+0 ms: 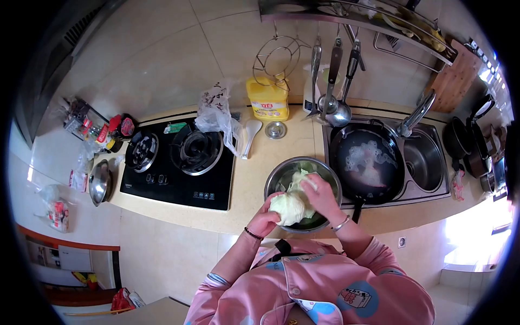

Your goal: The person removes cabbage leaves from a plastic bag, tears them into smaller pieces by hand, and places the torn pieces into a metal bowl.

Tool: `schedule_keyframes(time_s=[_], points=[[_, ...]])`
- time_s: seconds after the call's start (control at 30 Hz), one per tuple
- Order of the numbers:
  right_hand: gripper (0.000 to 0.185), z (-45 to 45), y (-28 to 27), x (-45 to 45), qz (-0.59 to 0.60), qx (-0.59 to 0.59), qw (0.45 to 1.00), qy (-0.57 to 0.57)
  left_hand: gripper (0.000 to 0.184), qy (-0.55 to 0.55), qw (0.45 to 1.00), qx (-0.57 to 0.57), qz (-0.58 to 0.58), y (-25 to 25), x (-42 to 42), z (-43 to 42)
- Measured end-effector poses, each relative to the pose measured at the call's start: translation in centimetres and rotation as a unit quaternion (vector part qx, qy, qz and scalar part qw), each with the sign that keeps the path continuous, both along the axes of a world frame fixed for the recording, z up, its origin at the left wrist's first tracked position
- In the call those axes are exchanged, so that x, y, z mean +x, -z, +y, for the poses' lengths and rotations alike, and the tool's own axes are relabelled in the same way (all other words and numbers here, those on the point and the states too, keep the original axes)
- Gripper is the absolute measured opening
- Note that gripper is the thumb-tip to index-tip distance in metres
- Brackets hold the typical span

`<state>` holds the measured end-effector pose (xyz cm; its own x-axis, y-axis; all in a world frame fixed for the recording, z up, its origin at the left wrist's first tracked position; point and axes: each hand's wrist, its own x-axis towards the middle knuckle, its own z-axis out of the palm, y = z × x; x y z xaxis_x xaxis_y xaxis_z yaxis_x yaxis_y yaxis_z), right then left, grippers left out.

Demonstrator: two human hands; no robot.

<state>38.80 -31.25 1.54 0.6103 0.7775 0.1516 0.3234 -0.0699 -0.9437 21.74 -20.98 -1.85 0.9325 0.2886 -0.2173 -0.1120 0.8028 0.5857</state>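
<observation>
"立白" on the yellow jug (268,98), dark characters on the plastic bag (215,115), illegible

Pale green, almost white in places, on the cabbage (289,209); silver on the bowl (275,181). Beige across the tabletop (250,184), glossy black on the stove (162,189), black again on the pan (346,176) (cloudy white for its foam (358,156)). Bright yellow on the jug (268,95), red marks on its label (266,107). Pink on the jacket (254,300), printed with blue rounds (357,316); near-black on the beaded bracelet (253,234).
</observation>
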Motion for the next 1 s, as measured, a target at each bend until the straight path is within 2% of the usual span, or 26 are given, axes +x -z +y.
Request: schedule_keyframes(time_s=[0.03,0.13,0.2,0.3,0.43,0.5,0.6,0.7,0.8,0.83,0.87,0.9,0.97,1.0], points=[[0.028,0.2,0.3,0.8,0.066,-0.019,0.997,0.022,0.075,0.024,0.998,0.015,-0.05,0.2,0.0,0.1],[0.028,0.7,2.4,1.4,0.038,-0.036,0.997,0.063,0.077,0.033,0.997,-0.018,-0.062,-0.3,0.4,-0.3],[0.028,1.1,4.4,1.4,-0.061,-0.068,0.992,0.086,0.077,0.039,0.996,-0.022,-0.078,0.0,0.8,-0.3],[0.025,1.7,4.8,1.0,-0.068,-0.079,0.988,0.11,0.078,0.046,0.994,-0.062,-0.082,0.7,0.8,-0.4],[0.024,2.3,4.5,0.8,-0.038,-0.093,0.99,0.102,0.079,0.046,0.992,-0.08,-0.086,1.2,0.7,-0.4],[0.023,2.7,5.1,0.6,-0.115,-0.13,0.978,0.114,0.079,0.047,0.991,-0.08,-0.091,1.5,0.7,-0.2],[0.021,2.9,5.2,0.5,-0.13,-0.139,0.976,0.103,0.079,0.052,0.991,-0.071,-0.097,2.0,0.7,-0.1],[0.018,2.9,4.5,0.4,-0.096,-0.169,0.977,0.087,0.078,0.051,0.991,-0.071,-0.1,1.8,0.9,-0.1],[0.026,3.1,10.2,0.8,-0.153,-0.133,0.978,0.049,0.078,0.065,0.99,-0.06,-0.107,0.6,1.6,0.0],[0.026,2.9,12.9,0.8,0.035,-0.05,0.998,0.029,0.078,0.097,0.987,-0.022,-0.127,-0.3,2.2,-0.1],[0.029,2.7,15.6,0.9,0.22,0.038,0.974,0.029,0.078,0.132,0.98,0.017,-0.145,-1.2,2.7,-0.1],[0.03,2.3,15.4,0.9,0.569,0.08,0.818,0.039,0.078,0.138,0.981,0.026,-0.137,-2.3,3.4,-0.1],[0.028,2.3,14.8,1.7,0.295,-0.001,0.954,0.05,0.078,0.117,0.98,0.019,-0.159,-2.9,4.2,0.6],[0.029,2.3,14.4,2.2,0.153,-0.049,0.984,0.081,0.077,0.087,0.984,-0.022,-0.154,-2.9,4.1,0.7]])
